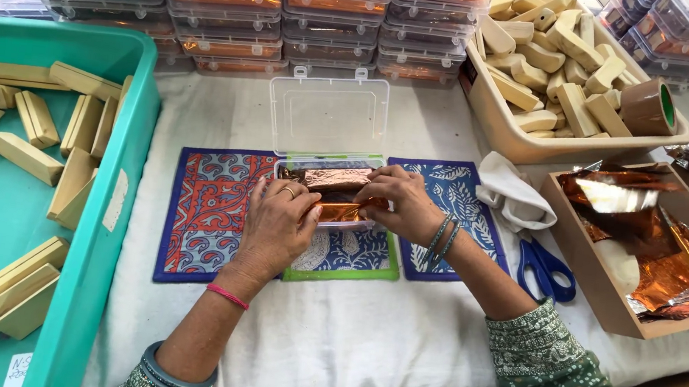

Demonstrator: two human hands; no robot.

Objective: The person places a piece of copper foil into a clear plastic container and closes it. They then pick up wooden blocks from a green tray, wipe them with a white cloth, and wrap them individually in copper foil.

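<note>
Both hands meet at a small clear box [330, 185] standing on patterned mats [215, 205] on the cloth-covered desk [345, 347]. The left hand [277, 225] covers the box's near left corner, its fingers curled on orange foil [347, 211]; the right hand [399, 201] pinches the same foil from the other side. What the foil wraps is hidden. The box's lid [327, 115] stands open behind. Blue scissors [548, 270] lie right of the mats, their tips under a white rag [515, 194]. A brown tray [599, 288] of crumpled foil is cut off at the right edge. The teal bin [94, 218] of wooden blocks runs off the left. Beyond, a beige tub [505, 125] of blocks and stacked clear boxes [236, 3].
</note>
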